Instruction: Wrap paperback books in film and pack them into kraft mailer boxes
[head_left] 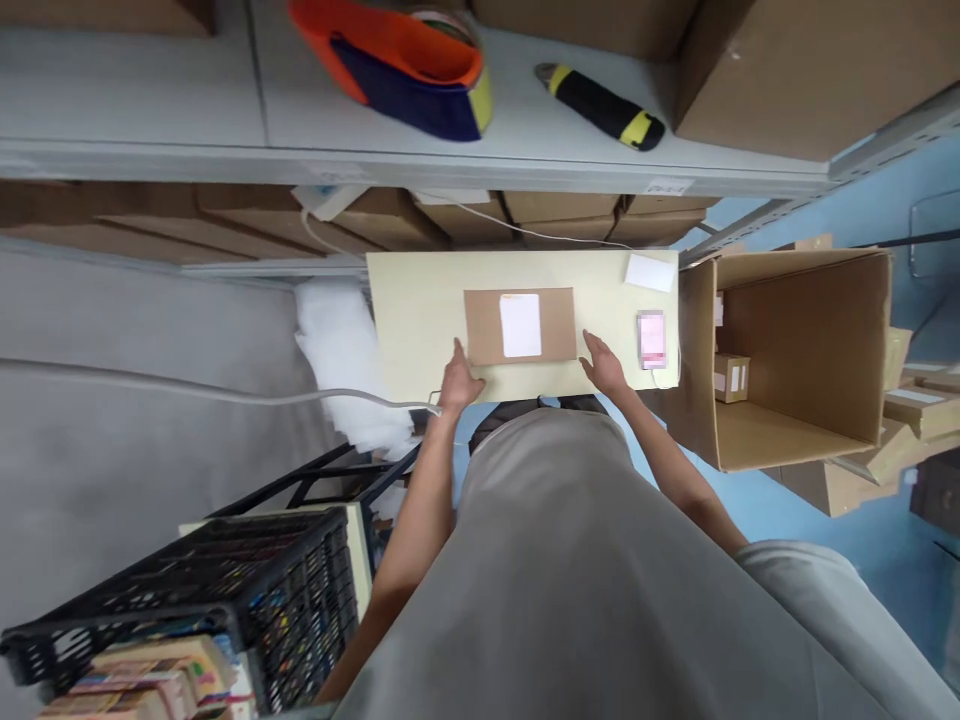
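Note:
A flat brown cardboard box (484, 330) with a white label (520, 325) on its top lies in the middle of the cream tabletop (420, 290). At the box's lower left corner is my left hand (459, 382), its fingers stretched out and the thumb pointing right. My right hand (602, 365) hovers just off the right end of the box, fingers extended, with a small gap between. Neither hand grips anything. Right of my right hand lies a phone (652, 340) with a pink screen and a cable. Above it rests a white slip of paper (650, 272).
A large open carton (802, 440) with small boxes inside stands right of the table. Overhead, a shelf (510, 150) holds an orange-and-blue tape dispenser (405, 75) and a black-and-yellow utility knife (600, 105). A black crate (300, 600) stands lower left; a grey cable (225, 388) crosses the left side.

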